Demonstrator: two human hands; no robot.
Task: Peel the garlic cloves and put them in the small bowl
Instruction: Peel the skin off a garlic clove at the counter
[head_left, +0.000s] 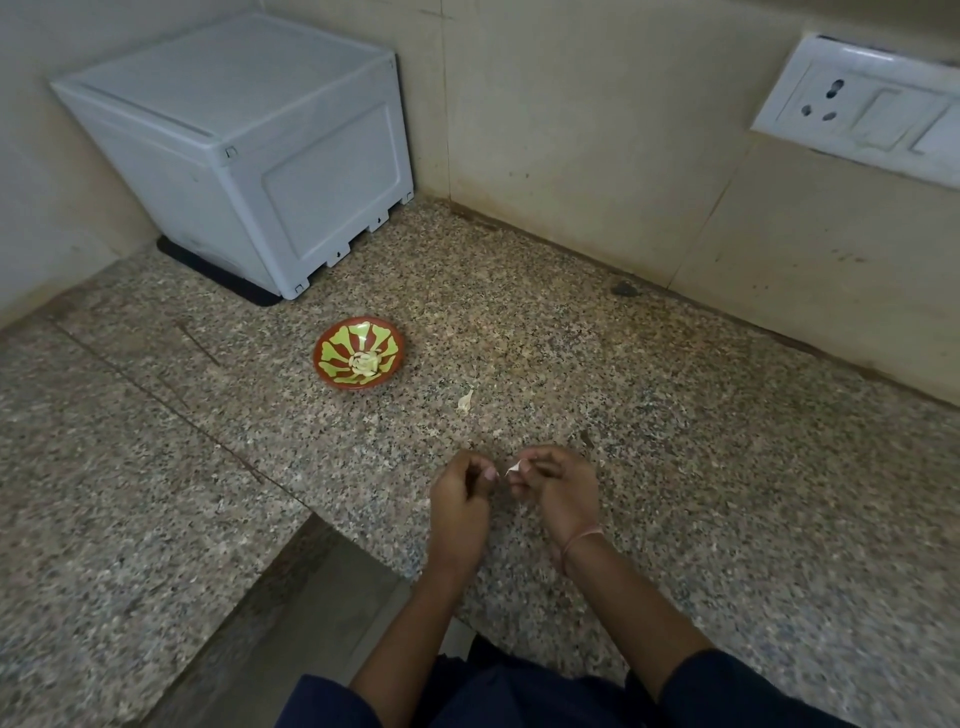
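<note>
Two beige walls (571, 130) corner a speckled counter (597, 343) (small bowl (326, 344), white box (234, 150)).

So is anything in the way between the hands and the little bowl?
No, nothing visible blocks it. The right hand pinches a white bit near the left hand. Bare counter lies between them and the small bowl, with one pale scrap lying flat a little right of the path.

Speckled granite counter (675, 415) meets beige walls (571, 130) — white box (234, 145) cornered, socket plate (857, 109) right.
</note>
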